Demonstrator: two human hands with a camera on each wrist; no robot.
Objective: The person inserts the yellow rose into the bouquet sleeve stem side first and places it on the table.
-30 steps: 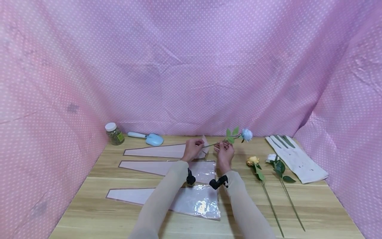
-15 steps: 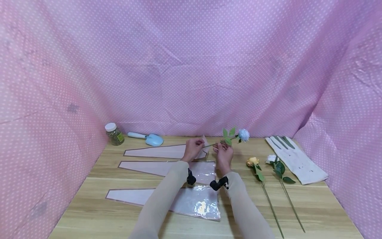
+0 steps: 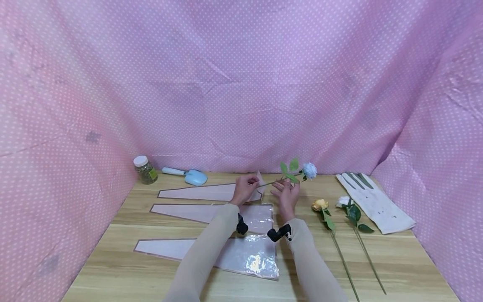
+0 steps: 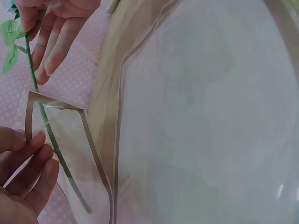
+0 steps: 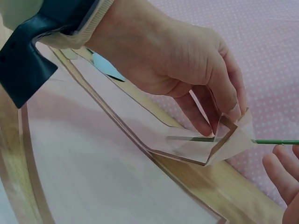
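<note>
My left hand [image 3: 243, 191] pinches the mouth of the farthest clear flower sleeve [image 3: 203, 192], which has a brown border. In the left wrist view its fingertips [image 4: 39, 161] hold the sleeve's edge, and the mouth [image 4: 56, 105] stands raised. My right hand [image 3: 288, 199] pinches the stem of an artificial blue rose [image 3: 310, 170] just below its leaves, with the other fingers loosely extended. The green stem [image 4: 50, 133] runs through the mouth, its lower end inside the sleeve. The bloom lies outside, to the right of my right hand.
Two more clear sleeves, a middle one [image 3: 181, 209] and a near one [image 3: 166, 247], lie flat on the wooden table. A yellow rose [image 3: 320, 204], a white rose [image 3: 343, 201] and a glove [image 3: 377, 205] lie right. A jar [image 3: 145, 170] and a blue scoop [image 3: 195, 177] stand back left.
The blue rose has shifted slightly left overall. My right hand has slid along the stem towards the bloom, its free fingers spreading. The left hand stays at the sleeve's mouth.
</note>
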